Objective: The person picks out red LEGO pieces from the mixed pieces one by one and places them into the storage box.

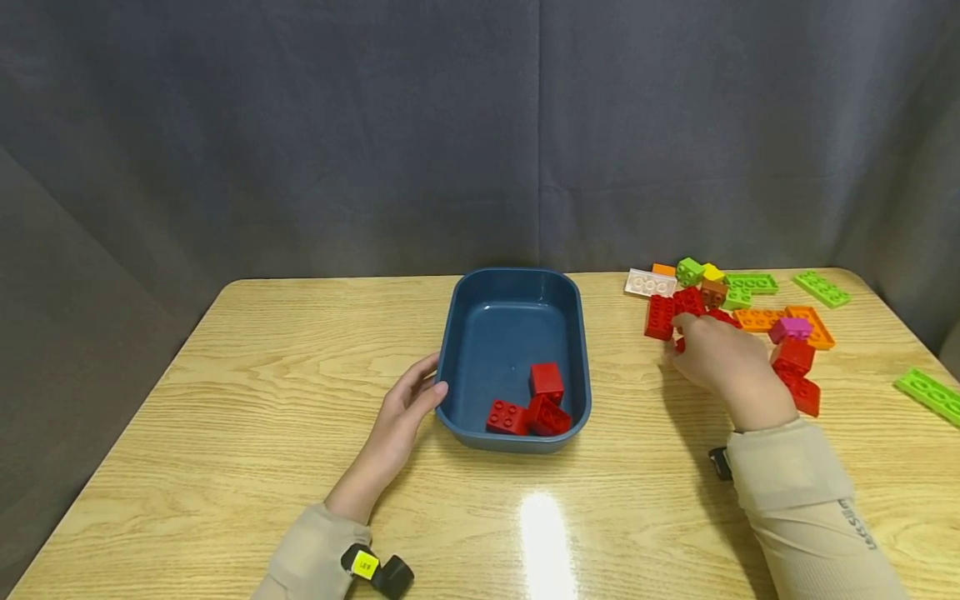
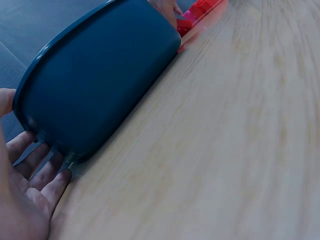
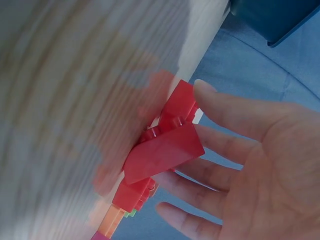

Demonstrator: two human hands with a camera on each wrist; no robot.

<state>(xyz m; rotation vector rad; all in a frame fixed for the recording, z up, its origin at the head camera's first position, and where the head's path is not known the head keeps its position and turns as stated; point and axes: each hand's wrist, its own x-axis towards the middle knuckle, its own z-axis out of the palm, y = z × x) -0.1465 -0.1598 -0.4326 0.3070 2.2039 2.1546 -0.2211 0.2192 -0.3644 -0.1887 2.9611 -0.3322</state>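
A dark blue bin (image 1: 512, 443) stands mid-table with three red bricks (image 1: 547, 380) at its near end. My left hand (image 1: 401, 417) rests at its left side, thumb by the rim and fingers (image 2: 47, 172) extended along the outer wall. At the right, my right hand (image 1: 720, 358) reaches down over a group of red bricks. In the right wrist view a curved red brick (image 3: 165, 152) lies tilted in front of its spread fingers, the fingertips right behind it. The right thumb (image 3: 205, 89) is apart from that brick, near another red brick (image 3: 177, 102).
Around the right hand lie a clear brick (image 1: 649, 283), orange pieces (image 1: 759, 320), a magenta brick (image 1: 792, 328), a large red brick (image 1: 793, 355) and several green pieces. One long green piece (image 1: 930, 397) lies near the right edge. A dark curtain (image 1: 375, 167) hangs behind the table (image 1: 247, 375).
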